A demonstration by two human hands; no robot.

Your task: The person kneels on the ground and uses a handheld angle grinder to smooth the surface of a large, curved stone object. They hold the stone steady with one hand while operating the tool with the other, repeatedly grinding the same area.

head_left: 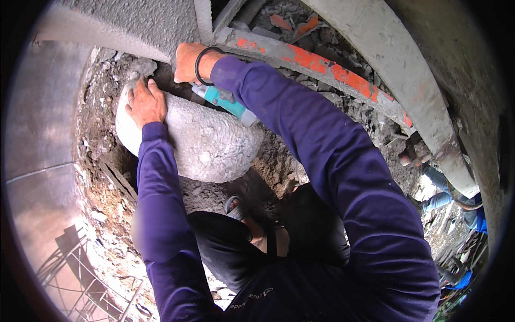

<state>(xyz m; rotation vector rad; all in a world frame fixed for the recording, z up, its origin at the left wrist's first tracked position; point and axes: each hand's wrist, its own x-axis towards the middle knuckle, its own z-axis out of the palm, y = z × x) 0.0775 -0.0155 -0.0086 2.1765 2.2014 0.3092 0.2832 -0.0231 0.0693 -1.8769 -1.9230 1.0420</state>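
A thick, rounded block of rough grey concrete point(206, 145) lies on its side in front of my knees. My left hand point(146, 103) lies flat on the far left end of the block, its fingers spread. Farther off, my right hand point(189, 63) is closed beside the lower edge of a grey concrete wall point(145, 24), with a black band around its wrist. What its fingers grip is hidden. A teal and light-grey object, tube-like in shape point(228, 103), shows under my right wrist, above the block; I cannot tell whether that hand holds it.
A curved concrete beam with flaking orange paint point(322, 64) runs from the wall to the right, with a wider concrete rib point(397, 59) beyond. Rubble point(102, 139) lines the left. Metal bars point(80, 284) stand lower left. Another person's blue-clad leg point(437, 198) shows at right.
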